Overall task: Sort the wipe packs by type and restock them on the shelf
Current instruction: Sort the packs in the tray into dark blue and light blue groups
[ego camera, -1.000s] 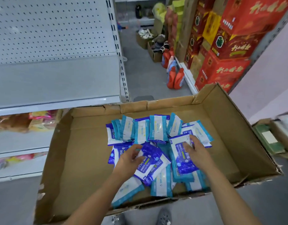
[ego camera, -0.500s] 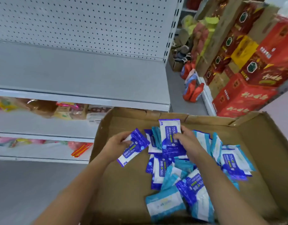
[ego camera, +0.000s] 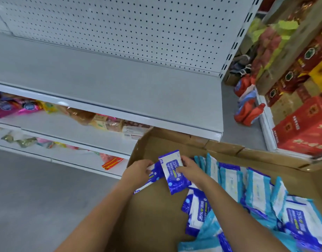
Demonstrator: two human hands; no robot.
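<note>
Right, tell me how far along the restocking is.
Done: no packs on the shelf yet. In hand: left hand grips a dark-blue pack, right hand a second pack, at the box. Left: sort and shelve the mixed pile.

Glossy plastic wipe packs (ego camera: 174,171); matt cardboard box (ego camera: 156,215).

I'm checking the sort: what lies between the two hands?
Head view: a dark-blue wipe pack in the left hand, overlapped by the 75% pack in the right hand.
</note>
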